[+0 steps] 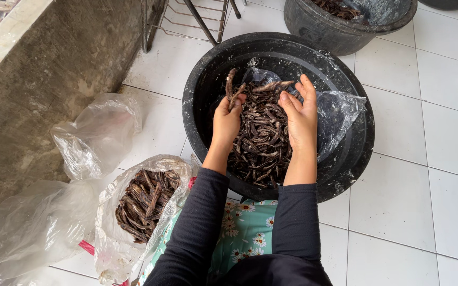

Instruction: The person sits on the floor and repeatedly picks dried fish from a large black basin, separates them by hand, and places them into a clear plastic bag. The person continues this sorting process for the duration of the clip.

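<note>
A large black tub point(345, 169) sits on the white tiled floor and holds a heap of dark brown dried pods point(263, 143) on a clear plastic bag point(337, 114). My left hand point(226, 121) is over the heap, fingers closed around two or three pods that stick up. My right hand point(300, 114) is beside it, fingers fairly straight, pressing against a pod at its fingertips and the edge of the plastic bag. Both arms wear dark sleeves.
A clear plastic bag of the same pods point(144, 204) stands at my left knee. Two crumpled plastic bags point(99, 135) lie by a concrete wall point(43, 79). A second black tub point(345, 24) and a wire rack point(186, 21) stand farther away.
</note>
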